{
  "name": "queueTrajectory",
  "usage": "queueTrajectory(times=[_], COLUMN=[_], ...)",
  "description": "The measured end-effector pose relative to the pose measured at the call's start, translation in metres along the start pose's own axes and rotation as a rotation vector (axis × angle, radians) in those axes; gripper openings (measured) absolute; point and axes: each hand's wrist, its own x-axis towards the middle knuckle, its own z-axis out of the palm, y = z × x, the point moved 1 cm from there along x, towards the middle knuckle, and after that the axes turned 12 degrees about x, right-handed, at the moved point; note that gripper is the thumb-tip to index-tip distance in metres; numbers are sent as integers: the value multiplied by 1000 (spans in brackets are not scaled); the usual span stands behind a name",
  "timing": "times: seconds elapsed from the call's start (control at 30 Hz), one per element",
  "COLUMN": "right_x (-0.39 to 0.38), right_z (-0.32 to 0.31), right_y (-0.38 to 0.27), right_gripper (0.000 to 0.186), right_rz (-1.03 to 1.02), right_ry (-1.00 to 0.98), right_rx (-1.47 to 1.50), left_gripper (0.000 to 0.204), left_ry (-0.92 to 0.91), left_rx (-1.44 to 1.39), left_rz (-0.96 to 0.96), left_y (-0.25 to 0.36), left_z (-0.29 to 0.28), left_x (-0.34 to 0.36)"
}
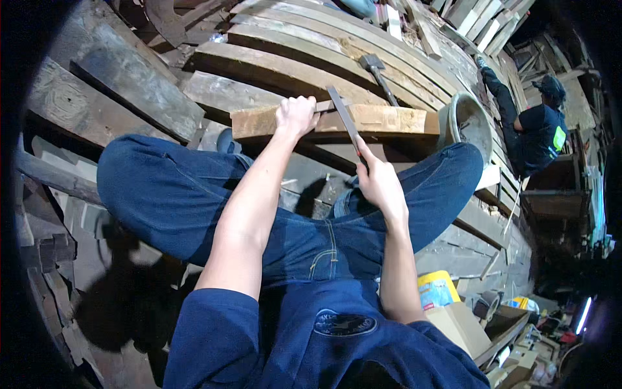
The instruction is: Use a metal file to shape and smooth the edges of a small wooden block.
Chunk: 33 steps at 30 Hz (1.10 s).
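My right hand [383, 185] is wrapped round the handle of a flat grey metal file [343, 115], which slants up and away to the left. My left hand [297, 117] is closed on a narrow, flat, greyish strip [327, 106]; most of it is hidden under my fingers. The file crosses this strip's exposed end, though whether they touch I cannot tell. Both lie over a short, thick wooden block [389, 120] set crosswise between my knees. Just beyond the block, a hammer [372, 63] with a dark head rests on the boards.
A pale bucket [468, 123] stands by my right knee. Long wooden planks [259, 68] spread out ahead. Another person [541, 129] sits at the far right among timber. Near my right elbow are a yellow package [437, 290] and a cardboard box [457, 327].
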Motion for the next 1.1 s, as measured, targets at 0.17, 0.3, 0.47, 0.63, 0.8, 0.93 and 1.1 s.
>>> queueTrajectory(times=[0.17, 0.3, 0.47, 0.63, 0.8, 0.93, 1.1], right_x=[85, 59, -10, 67, 16, -13, 76], right_z=[38, 25, -1, 35, 24, 18, 44], right_y=[25, -7, -2, 2, -9, 2, 9], right_gripper=[48, 47, 54, 50, 51, 53, 48], right_rz=[20, 87, 113, 113, 103, -1, 122], right_ry=[121, 15, -18, 48, 19, 102, 99], right_rx=[23, -24, 58, -20, -51, 36, 19], left_gripper=[30, 29, 29, 29, 29, 29, 27], left_ry=[-32, -50, -95, -77, -44, -43, 46], left_rx=[5, 28, 20, -11, 19, 11, 16], left_rz=[40, -42, 9, 5, 13, 14, -24], left_y=[15, -5, 4, 7, -4, 4, 7], left_z=[-1, 13, -1, 4, 11, 7, 15], left_x=[3, 1, 5, 3, 2, 4, 2])
